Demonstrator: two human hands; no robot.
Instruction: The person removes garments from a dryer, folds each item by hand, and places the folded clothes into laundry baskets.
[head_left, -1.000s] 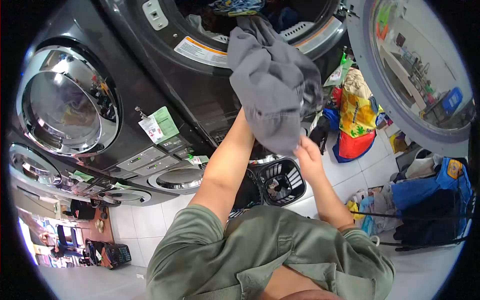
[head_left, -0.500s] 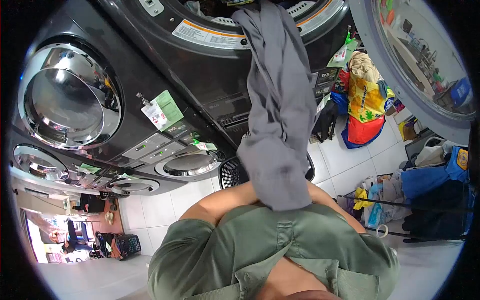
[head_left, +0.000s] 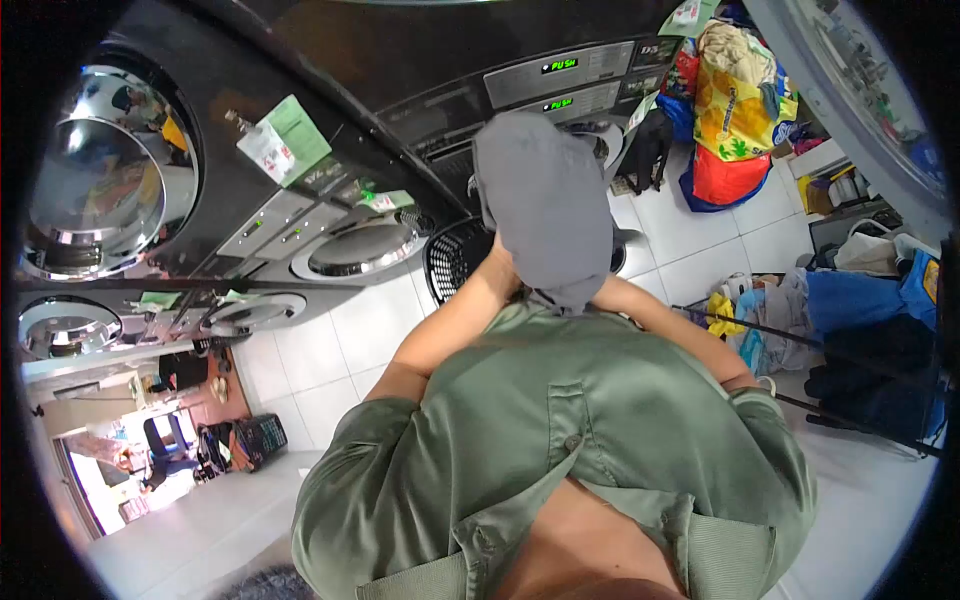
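A bundled plain grey garment [head_left: 545,205] hangs in front of my chest, its exact kind not clear from the folds. My left hand [head_left: 503,257] grips its left side, the fingers mostly tucked behind the cloth. The right forearm reaches to the lower right edge of the garment, and that hand is hidden by the fabric. Partly covered beneath the garment, a black laundry basket [head_left: 447,262] stands on the floor. Just beyond is a dark machine whose control panel [head_left: 560,75] has lit green displays.
Dark front-loading machines with round doors [head_left: 108,175] line the left. An open round door [head_left: 860,90] juts in at upper right. On the tiled floor stands a stuffed yellow and red bag [head_left: 735,120]. Clothes hang over a rack [head_left: 865,330] at right.
The grey garment has come down from the open drum and is now gathered in a shorter bundle. My view has tilted lower, bringing the lit panel into sight.
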